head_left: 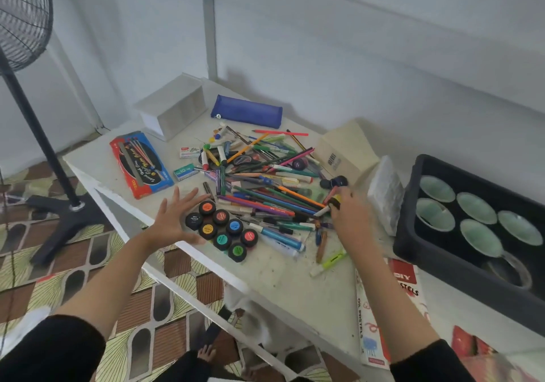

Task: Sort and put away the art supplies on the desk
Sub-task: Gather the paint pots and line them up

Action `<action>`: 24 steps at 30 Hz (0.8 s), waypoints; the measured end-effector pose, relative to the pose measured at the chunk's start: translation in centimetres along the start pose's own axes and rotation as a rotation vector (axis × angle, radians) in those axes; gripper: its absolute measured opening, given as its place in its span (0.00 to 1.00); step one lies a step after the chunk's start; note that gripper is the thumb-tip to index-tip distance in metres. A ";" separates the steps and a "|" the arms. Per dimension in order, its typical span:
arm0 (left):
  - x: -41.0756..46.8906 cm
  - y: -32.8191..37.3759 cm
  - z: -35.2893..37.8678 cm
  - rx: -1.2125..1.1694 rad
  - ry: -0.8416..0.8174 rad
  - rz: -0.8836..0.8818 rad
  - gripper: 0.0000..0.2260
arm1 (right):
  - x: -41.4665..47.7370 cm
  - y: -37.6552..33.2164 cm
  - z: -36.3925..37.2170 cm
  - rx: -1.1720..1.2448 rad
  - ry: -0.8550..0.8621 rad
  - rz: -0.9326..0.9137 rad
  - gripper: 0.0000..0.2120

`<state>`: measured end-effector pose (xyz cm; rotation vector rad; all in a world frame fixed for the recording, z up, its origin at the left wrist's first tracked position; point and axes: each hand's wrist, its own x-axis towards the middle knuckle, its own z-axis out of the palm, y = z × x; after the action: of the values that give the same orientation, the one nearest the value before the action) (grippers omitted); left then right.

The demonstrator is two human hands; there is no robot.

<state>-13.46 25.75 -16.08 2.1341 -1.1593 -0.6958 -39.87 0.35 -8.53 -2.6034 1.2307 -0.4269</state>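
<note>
The pastel box (405, 278) reads DIY, OIL PASTELS

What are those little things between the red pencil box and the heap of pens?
Two small boxes, probably staples: a green box and a white box, on the desk. The head view shows it.

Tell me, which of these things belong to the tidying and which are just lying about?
Job: heap of coloured pencils and pens; round black paint pots with coloured lids; blue fabric pencil case; red-and-blue pencil box; white oil pastels box.
Lying about: black pedestal fan; black plastic tray of pale green bowls.
</note>
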 end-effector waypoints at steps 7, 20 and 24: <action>0.1 0.2 -0.1 -0.112 -0.009 -0.050 0.44 | -5.0 -4.0 0.6 0.529 -0.369 -0.160 0.16; 0.2 0.8 -0.3 -0.134 -0.018 -0.083 0.42 | -6.2 -8.6 2.6 0.250 -0.778 -0.184 0.08; 0.2 1.0 -0.4 -0.164 -0.031 -0.085 0.44 | -5.9 -8.5 2.6 0.280 -0.770 -0.166 0.11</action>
<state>-13.62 25.23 -15.17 2.0497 -0.9961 -0.8359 -36.44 10.46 -9.12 -2.2679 0.6392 0.3406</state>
